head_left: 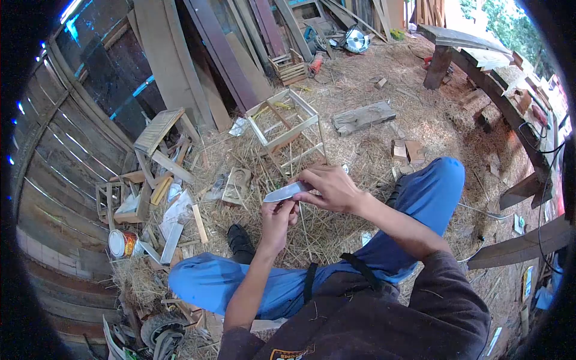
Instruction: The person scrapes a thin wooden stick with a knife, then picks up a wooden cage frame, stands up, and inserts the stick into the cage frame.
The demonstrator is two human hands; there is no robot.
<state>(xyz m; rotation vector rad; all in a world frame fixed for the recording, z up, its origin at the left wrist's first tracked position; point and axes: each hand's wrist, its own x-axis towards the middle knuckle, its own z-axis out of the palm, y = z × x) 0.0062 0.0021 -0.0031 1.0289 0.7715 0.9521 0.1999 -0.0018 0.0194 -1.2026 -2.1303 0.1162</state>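
Observation:
A flat, pale grey strip (284,193) with a slanted end is held in front of my knees; its exact kind I cannot make out. My right hand (331,189) grips its right end, thumb lying on top and fingers curled around. At the strip's lower left edge, my left hand (277,227) is closed, its fingertips pinched against it from below. Just beyond both hands stands a small light wooden frame (292,141) with legs, like an unfinished stool.
A slatted wooden stool (159,132), scrap wood and a paint can (122,243) lie left. Boards (223,54) lean at the back, near a circular saw (355,41). A grey plank (363,117) rests on shavings. A long workbench (501,75) with a cable runs right.

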